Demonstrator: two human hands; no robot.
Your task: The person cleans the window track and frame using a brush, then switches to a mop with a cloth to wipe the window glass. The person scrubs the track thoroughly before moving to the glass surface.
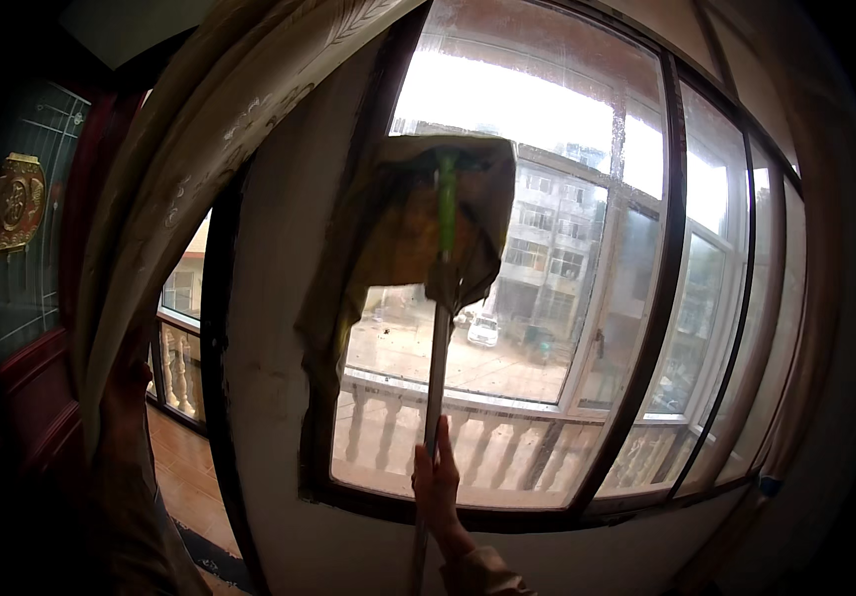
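Observation:
My right hand (438, 482) is wrapped round a pale metal pole (436, 368) that rises in front of the window. At the pole's top is a green plastic neck (447, 204), with a dark, wet-looking cloth (492, 189) draped over the head. The cloth lies against the upper left of the window pane (557, 328), and one end hangs down along the frame. In shadow at the left, my left hand (130, 389) is raised and closed on the edge of a patterned curtain (164, 164); its fingers show only dimly.
Dark frames (673, 199) divide the window into several panes. A white balustrade (477, 452) and a parked white car (483, 330) show through the glass. At the left are a dark red door (40, 387) with a gold ornament (16, 204), and an opening onto wooden flooring (189, 457).

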